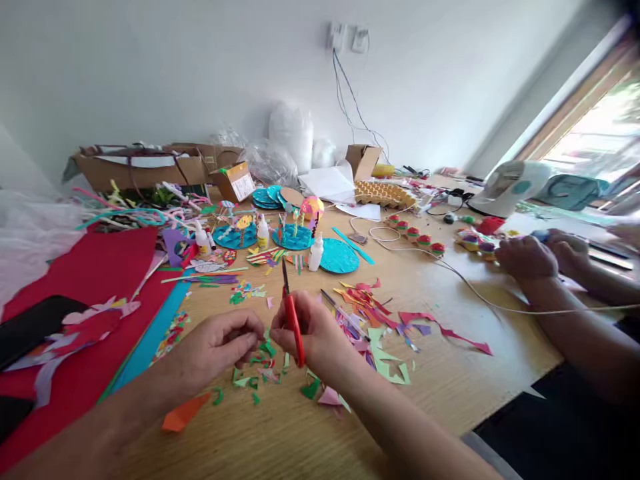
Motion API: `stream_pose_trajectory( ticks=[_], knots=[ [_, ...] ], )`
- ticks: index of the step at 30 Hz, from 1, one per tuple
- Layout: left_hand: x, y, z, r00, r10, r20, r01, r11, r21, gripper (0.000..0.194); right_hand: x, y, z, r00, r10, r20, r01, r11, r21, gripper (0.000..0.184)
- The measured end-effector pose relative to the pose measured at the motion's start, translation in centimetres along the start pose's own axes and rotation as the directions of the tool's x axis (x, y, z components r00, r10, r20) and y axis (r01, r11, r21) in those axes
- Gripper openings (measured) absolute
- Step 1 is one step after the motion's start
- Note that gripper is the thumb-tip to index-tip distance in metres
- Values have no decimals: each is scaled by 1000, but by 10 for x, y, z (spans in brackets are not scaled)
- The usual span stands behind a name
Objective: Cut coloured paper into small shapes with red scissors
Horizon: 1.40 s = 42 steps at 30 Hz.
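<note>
Toward the near edge of the table (450,380), the left hand (225,343) curls its fingers — holding paper or not, I cannot tell; the right hand (320,333) grips red scissors (291,317) — seemingly mid-trimming, another snip needing parted blades.

Head view, facing forward, down over table (450,377)

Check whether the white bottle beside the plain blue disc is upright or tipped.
Upright: the white bottle stands on its base beside the blue disc, its nozzle pointing up.
</note>
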<state>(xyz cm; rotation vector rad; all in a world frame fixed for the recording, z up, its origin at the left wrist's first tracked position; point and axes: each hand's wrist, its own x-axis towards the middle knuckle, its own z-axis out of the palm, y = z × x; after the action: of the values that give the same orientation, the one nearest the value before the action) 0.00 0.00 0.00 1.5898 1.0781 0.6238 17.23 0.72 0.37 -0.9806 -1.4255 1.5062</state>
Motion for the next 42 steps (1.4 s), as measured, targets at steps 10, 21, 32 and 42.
stream_pose_trajectory(
  ticks=[10,21,32,42],
  knots=[
    [0,10,8,996,64,-63,-55,989,135,22,-7,3,0,993,-107,-52,90,961,-261,17],
    [-4,14,5,984,64,-166,-93,981,-172,18,-36,4,-11,992,-48,116,116,698,-707,23],
    [-6,20,7,984,79,-160,-105,982,-158,17,-37,0,-7,992,-37,117,111,683,-722,21],
    [-5,20,6,986,86,-140,-104,986,-133,18,-37,0,-8,992,-46,120,119,686,-718,23]
  ],
)
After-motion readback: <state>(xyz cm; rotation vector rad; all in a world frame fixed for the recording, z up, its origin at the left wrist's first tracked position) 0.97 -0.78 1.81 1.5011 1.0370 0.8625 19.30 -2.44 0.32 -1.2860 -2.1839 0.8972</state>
